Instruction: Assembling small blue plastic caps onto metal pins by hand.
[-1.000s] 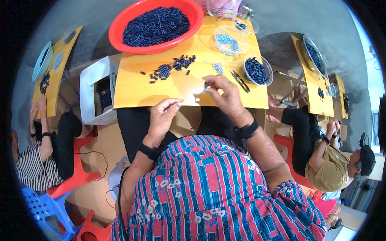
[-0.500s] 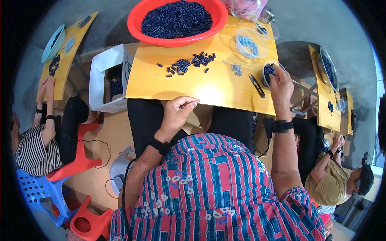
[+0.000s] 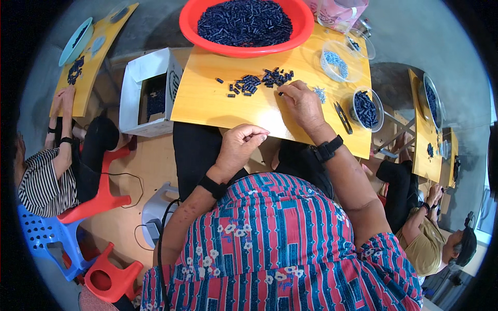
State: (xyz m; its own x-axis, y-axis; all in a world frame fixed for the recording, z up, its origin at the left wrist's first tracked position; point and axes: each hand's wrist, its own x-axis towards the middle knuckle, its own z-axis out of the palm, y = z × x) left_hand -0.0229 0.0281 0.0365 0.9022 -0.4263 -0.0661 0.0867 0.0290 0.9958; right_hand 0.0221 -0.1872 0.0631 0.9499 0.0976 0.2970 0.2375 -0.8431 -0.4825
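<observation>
On the yellow table a loose pile of short dark tube-shaped pieces point(image 3: 249, 83) lies in front of a red basin point(image 3: 190, 36) heaped with the same pieces. My right hand point(image 3: 302, 109) reaches over the table at the pile's right side; its thumb and forefinger close on one short dark tube piece point(image 3: 280, 94). Just off the table's front edge, my left hand point(image 3: 239, 149) is closed in a pinch, and what its fingertips hold, if anything, cannot be made out. Right of my right hand are small silvery pins point(image 3: 320, 94), dark-handled snips point(image 3: 343, 117) and a clear tub point(image 3: 381, 115) filled with dark tube pieces.
A clear tub of pale small parts point(image 3: 337, 66) stands farther back, near a pink bag point(image 3: 342, 13). On the left a white carton point(image 3: 140, 78) stands beside the table. Other people sit at tables point(image 3: 101, 52) on both sides.
My right hand has left the clear tub and moved left to the dark pile, where it pinches a piece. My left hand keeps its pinch. The whole view has shifted slightly.
</observation>
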